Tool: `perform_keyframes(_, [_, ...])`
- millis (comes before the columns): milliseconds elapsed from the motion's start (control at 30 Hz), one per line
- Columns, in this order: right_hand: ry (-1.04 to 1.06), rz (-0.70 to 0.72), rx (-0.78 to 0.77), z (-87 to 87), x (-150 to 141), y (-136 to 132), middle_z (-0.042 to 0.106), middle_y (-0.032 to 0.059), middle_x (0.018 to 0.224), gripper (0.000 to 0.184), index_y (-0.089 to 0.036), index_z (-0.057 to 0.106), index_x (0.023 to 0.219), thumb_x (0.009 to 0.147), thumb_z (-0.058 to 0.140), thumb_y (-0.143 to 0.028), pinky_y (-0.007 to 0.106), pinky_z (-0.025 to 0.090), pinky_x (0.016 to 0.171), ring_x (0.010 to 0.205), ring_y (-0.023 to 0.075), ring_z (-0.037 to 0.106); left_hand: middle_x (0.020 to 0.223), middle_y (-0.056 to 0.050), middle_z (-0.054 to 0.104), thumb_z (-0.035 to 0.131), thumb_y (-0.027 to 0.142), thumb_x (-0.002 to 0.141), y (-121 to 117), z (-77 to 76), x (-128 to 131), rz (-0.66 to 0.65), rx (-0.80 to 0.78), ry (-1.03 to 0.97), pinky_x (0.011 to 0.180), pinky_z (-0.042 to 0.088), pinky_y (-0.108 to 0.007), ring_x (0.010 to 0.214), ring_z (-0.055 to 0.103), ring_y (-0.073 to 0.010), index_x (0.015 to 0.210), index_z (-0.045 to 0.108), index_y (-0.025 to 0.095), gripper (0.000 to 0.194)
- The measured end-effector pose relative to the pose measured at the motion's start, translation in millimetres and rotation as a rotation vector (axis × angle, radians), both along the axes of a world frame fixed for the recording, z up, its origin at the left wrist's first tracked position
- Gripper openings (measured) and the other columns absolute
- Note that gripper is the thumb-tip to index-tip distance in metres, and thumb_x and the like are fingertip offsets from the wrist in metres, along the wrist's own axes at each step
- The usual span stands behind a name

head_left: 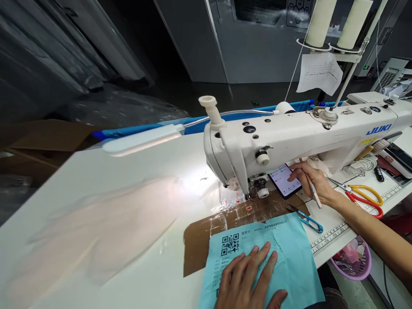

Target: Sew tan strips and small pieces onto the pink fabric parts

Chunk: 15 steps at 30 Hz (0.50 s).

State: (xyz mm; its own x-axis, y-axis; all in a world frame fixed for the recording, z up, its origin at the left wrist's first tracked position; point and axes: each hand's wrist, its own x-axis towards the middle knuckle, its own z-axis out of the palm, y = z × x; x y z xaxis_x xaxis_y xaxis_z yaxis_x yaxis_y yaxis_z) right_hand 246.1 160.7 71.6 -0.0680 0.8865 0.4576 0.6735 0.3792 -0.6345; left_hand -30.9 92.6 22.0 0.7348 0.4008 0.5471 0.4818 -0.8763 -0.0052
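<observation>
My left hand [249, 279] lies flat with fingers spread on a light-blue printed sheet [299, 262] with a QR code. A pale pen [316, 198] is held in my right hand [317, 182], whose index finger reaches over the lit screen of a phone [285, 179]. The phone lies on the table under the arm of a white sewing machine [289, 139]. Blue thread snips [309, 221] lie between the sheet and my right forearm. Scissors with red and yellow handles [370, 199] rest beyond that forearm.
Pale sheer fabric pieces [135, 219] spread over the table's left side. A brown taped sheet [195, 251] lies by the needle. A lit lamp [144, 139] reaches over the table. Thread cones [322, 21] stand behind; a purple basket [367, 272] sits below the front edge.
</observation>
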Motion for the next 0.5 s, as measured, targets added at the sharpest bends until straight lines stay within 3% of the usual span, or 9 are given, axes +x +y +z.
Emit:
perform_keyframes(167, [-0.151, 0.002, 0.154, -19.6, 4, -18, 0.07, 0.0049, 0.075, 0.027, -0.02, 0.057, 0.107, 0.096, 0.033, -0.017, 0.039, 0.053, 0.074, 0.074, 0.0212, 0.064, 0.123, -0.009, 0.066, 0.046, 0.036, 0.098, 0, 4.9, 3, -0.001, -0.007, -0.012, 0.087, 0.045, -0.038, 0.109, 0.059, -0.0246, 0.119, 0.064, 0.016, 0.034])
perform_keyframes(267, [-0.188, -0.003, 0.153, -24.6, 7, -19, 0.07, 0.0057, 0.078, 0.028, -0.02, 0.057, 0.11, 0.094, 0.034, -0.015, 0.042, 0.052, 0.076, 0.076, 0.0226, 0.063, 0.124, -0.009, 0.065, 0.044, 0.034, 0.099, -3, 5.2, 5, 0.013, -0.035, -0.055, 0.088, 0.045, -0.039, 0.111, 0.058, -0.0251, 0.12, 0.063, 0.016, 0.033])
perform_keyframes(400, [-0.234, 0.002, 0.087, -20.0, 6, -20, 0.07, 0.0064, 0.079, 0.028, -0.021, 0.058, 0.11, 0.094, 0.036, -0.019, 0.045, 0.051, 0.078, 0.077, 0.0249, 0.063, 0.125, -0.01, 0.064, 0.046, 0.032, 0.098, -9, 9.7, 7, 0.035, -0.112, -0.069, 0.091, 0.046, -0.041, 0.113, 0.057, -0.0263, 0.122, 0.061, 0.017, 0.032])
perform_keyframes(500, [-0.141, -0.048, 0.041, -10.8, 0, -27, 0.07, 0.0069, 0.084, 0.029, -0.022, 0.056, 0.115, 0.097, 0.035, -0.031, 0.045, 0.05, 0.084, 0.084, 0.025, 0.065, 0.125, -0.011, 0.064, 0.044, 0.033, 0.099, -14, 14.6, 9, 0.055, -0.164, -0.056, 0.092, 0.047, -0.043, 0.113, 0.058, -0.0269, 0.121, 0.061, 0.015, 0.033])
